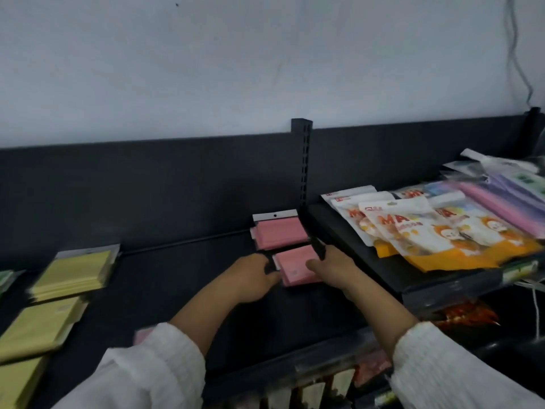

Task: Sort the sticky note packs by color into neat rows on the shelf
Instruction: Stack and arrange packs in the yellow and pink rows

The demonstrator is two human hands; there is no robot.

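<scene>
On the dark shelf a pink sticky note pack lies against the back panel at the right end. Just in front of it lies a second pink pack. My left hand grips its left edge and my right hand grips its right edge. Three yellow packs lie in a row at the left: the far one, the middle one and the near one. Another pink pack peeks out behind my left sleeve. A green pack shows at the left edge.
A higher black shelf at the right carries snack-like pouches and pastel packs. An upright slotted post divides the back panels. More goods sit on a lower shelf. A cable hangs on the wall.
</scene>
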